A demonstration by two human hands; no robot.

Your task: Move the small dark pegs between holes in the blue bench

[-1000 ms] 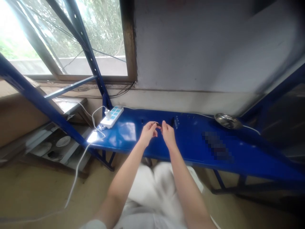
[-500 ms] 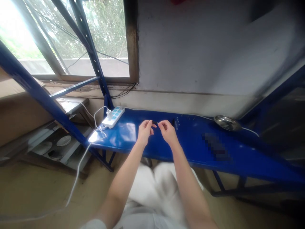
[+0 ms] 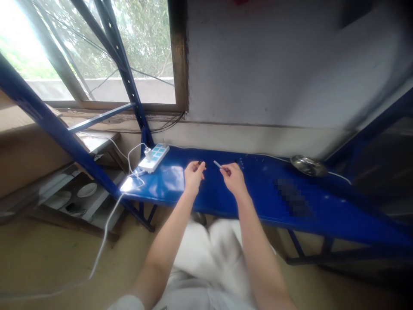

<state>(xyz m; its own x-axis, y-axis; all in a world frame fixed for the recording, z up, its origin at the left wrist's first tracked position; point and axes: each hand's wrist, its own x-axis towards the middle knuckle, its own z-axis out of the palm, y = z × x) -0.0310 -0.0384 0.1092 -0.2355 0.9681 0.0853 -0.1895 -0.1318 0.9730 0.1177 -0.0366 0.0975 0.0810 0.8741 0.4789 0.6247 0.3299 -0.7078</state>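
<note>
My left hand [image 3: 194,174] is closed, with thumb and fingertips pinching a small dark piece [image 3: 200,162] that is mostly hidden; its kind is unclear. To the right, my right hand [image 3: 233,177] is also closed, on a short, slim, pale tube [image 3: 217,164] that points up and left toward the left hand. A narrow gap parts the two hands, both just above the blue table [image 3: 213,198]. Behind the right hand lie several small clear pieces [image 3: 240,163], too small to name.
A white power strip [image 3: 154,158] with a plugged-in cable lies at the table's left end. On the right are a shiny metal bowl-like object [image 3: 308,166] and a pixelated dark object [image 3: 293,198]. A blue metal post [image 3: 125,77] rises at the left, before the window.
My hands have moved apart, the right one to the right. The pale tube now shows in my right hand, where a dark slim piece spanned both hands before.
</note>
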